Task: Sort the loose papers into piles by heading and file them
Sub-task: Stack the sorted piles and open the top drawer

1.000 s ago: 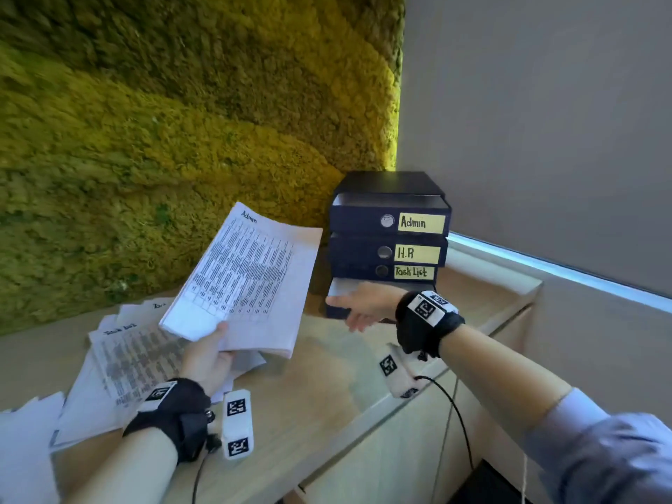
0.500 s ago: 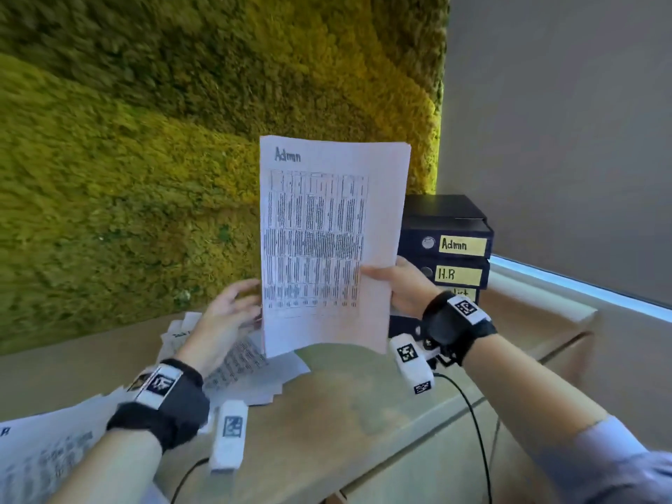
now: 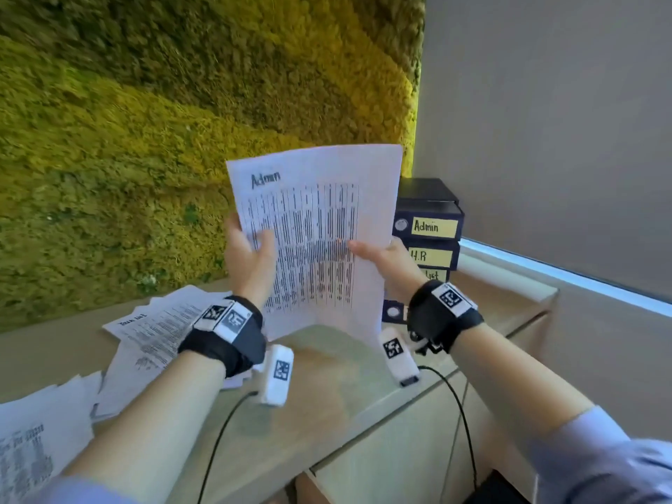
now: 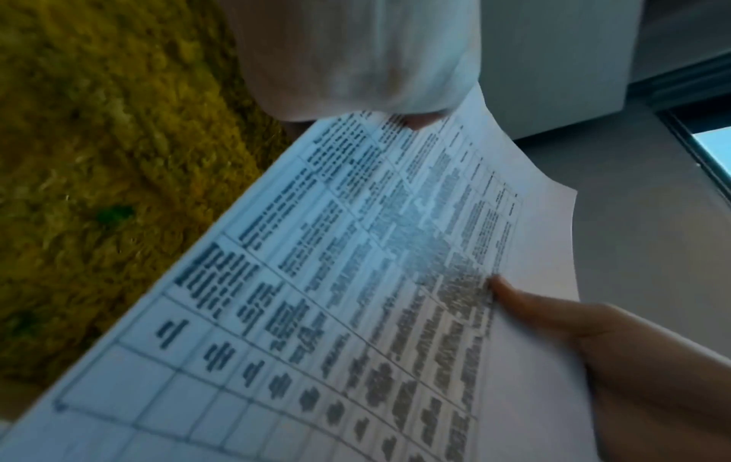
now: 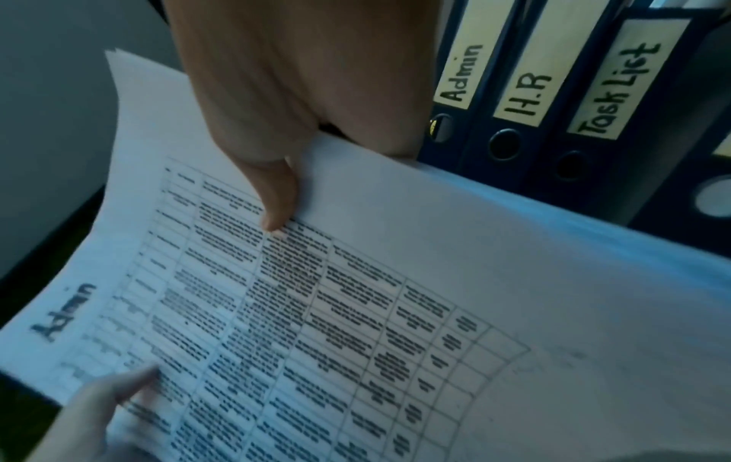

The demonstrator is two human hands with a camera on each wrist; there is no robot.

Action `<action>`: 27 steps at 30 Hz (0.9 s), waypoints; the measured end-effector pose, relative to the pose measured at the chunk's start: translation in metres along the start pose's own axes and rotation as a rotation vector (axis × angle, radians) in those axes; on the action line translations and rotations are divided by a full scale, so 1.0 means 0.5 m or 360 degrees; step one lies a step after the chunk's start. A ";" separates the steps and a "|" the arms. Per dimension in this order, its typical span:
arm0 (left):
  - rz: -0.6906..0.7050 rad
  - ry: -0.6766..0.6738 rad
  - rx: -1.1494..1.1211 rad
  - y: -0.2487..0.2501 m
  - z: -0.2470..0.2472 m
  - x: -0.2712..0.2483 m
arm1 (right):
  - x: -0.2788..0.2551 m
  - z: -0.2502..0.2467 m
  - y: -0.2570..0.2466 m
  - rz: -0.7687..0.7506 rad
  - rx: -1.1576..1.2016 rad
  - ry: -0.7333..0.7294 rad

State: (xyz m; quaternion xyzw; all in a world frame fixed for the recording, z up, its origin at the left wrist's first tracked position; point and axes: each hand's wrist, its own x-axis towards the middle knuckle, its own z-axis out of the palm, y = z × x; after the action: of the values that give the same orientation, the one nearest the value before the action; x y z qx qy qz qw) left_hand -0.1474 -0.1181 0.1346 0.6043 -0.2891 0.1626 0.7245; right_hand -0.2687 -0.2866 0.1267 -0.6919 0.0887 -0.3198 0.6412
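Observation:
A thin stack of white sheets headed "Admin" (image 3: 320, 227) stands upright above the counter, printed table facing me. My left hand (image 3: 251, 256) grips its left edge, thumb on the front. My right hand (image 3: 378, 254) pinches its right edge, thumb across the print. The wrist views show the same Admin sheets (image 4: 356, 297) (image 5: 356, 312) with a thumb on the page. Behind the sheets, dark blue binders lie stacked: "Admin" binder (image 3: 432, 227) on top, "H.R" binder (image 3: 429, 256) under it, "Task List" binder (image 3: 434, 275) partly hidden below.
Loose printed papers (image 3: 152, 329) lie fanned on the wooden counter (image 3: 327, 391) at the left, more papers (image 3: 32, 441) at the near left corner. A moss wall (image 3: 145, 140) stands behind; a grey wall (image 3: 545, 140) closes the right. Cables hang off the counter's front edge.
The Admin sheets went from my left hand alone, tilted, to upright between both hands. My right hand left the binders and took the right edge; my left re-gripped the left edge.

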 end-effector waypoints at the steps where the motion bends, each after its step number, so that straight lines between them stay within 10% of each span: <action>1: 0.0092 -0.0068 0.0046 0.012 0.000 0.013 | 0.005 -0.007 -0.013 0.0006 0.0050 -0.0026; 17: -0.0454 0.0132 -0.0031 -0.004 0.044 0.032 | 0.046 -0.034 0.024 -0.0010 -0.0032 -0.0026; 22: -0.1162 -0.0235 0.0292 -0.190 0.022 -0.073 | -0.004 -0.046 0.234 0.0763 -0.0696 -0.0201; 27: -0.0955 -0.0695 0.0549 -0.258 0.013 -0.055 | -0.012 -0.066 0.214 0.0473 -0.0706 -0.0068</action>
State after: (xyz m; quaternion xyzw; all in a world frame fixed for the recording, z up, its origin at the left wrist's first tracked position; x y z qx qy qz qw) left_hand -0.0949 -0.1494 0.0176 0.7947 -0.2155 -0.1419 0.5495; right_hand -0.2612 -0.3281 0.0227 -0.8015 0.2436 -0.1802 0.5155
